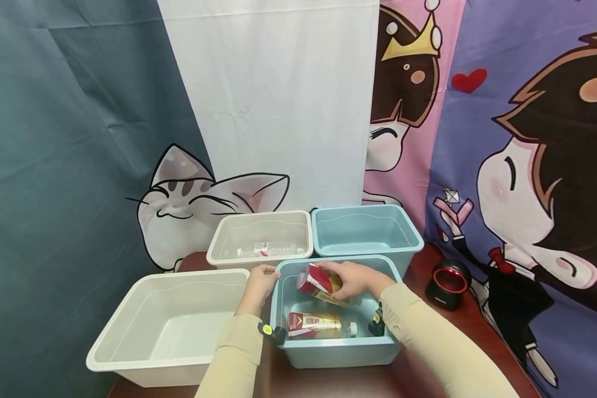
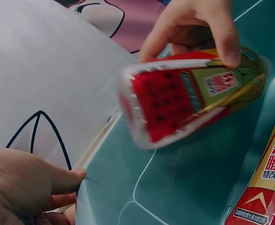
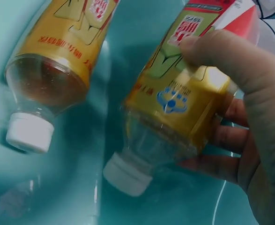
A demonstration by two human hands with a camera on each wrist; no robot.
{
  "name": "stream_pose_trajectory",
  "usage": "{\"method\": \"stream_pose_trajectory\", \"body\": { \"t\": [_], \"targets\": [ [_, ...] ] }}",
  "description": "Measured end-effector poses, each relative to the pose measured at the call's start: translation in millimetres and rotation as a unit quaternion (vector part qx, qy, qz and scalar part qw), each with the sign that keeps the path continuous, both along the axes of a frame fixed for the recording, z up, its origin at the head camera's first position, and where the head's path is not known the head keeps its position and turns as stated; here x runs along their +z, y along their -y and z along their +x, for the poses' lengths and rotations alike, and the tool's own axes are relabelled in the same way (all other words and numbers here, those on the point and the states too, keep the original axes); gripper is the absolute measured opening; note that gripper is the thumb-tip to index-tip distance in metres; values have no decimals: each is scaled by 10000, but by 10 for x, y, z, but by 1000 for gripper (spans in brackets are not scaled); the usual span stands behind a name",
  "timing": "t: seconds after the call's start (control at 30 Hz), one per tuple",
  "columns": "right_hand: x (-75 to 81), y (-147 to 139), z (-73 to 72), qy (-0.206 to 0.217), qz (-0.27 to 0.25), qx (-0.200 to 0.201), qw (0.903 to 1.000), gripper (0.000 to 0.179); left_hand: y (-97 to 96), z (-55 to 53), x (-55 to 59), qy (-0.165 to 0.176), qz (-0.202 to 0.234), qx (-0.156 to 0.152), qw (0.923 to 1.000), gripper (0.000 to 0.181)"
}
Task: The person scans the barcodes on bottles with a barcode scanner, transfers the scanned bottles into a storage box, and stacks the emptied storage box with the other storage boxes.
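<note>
My right hand (image 1: 354, 278) grips a drink bottle (image 3: 163, 105) with a red and gold label and a white cap, thumb on one side and fingers on the other. The bottle tilts inside the front blue bin (image 1: 343, 352), its base toward the upper left and its cap lower right in the head view. A second bottle (image 1: 314, 326) of the same kind, with brownish liquid in it, lies on its side along the bin's near wall. At the bin's left rim, my left hand (image 2: 27, 185) pinches the edge between thumb and fingers.
Left of the blue bin stands a cream bin (image 1: 179, 326). Behind are another cream bin (image 1: 260, 220) with clear bottles inside and a second blue bin (image 1: 365, 213). A black device with a red ring (image 1: 448, 283) sits at the right on the brown table (image 1: 338, 382).
</note>
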State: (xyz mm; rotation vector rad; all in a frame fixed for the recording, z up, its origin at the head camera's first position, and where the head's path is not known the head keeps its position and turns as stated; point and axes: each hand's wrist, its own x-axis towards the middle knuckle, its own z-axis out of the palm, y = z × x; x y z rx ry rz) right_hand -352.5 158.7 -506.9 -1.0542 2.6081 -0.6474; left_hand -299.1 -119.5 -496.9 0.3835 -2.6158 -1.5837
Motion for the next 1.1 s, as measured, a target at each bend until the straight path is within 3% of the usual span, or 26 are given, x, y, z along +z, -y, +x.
{"method": "stream_pose_trajectory", "body": {
  "t": [0.4,0.7,0.93,1.1],
  "targets": [
    [132,-36,21,90,-866,-143,9961,95,-30,-17,39,-37,-171,-37,9998,28],
    [139,-40,6,593,-1483,-406,9863,96,-11,-17,87,13,-558,-131,9984,29],
    [134,-31,-47,831,-2069,-163,9747,95,21,-4,125,-7,-794,-159,9967,33],
    [150,-32,-67,795,-2215,-249,9716,97,39,-6,178,-98,-1073,-103,9941,41]
  ]
}}
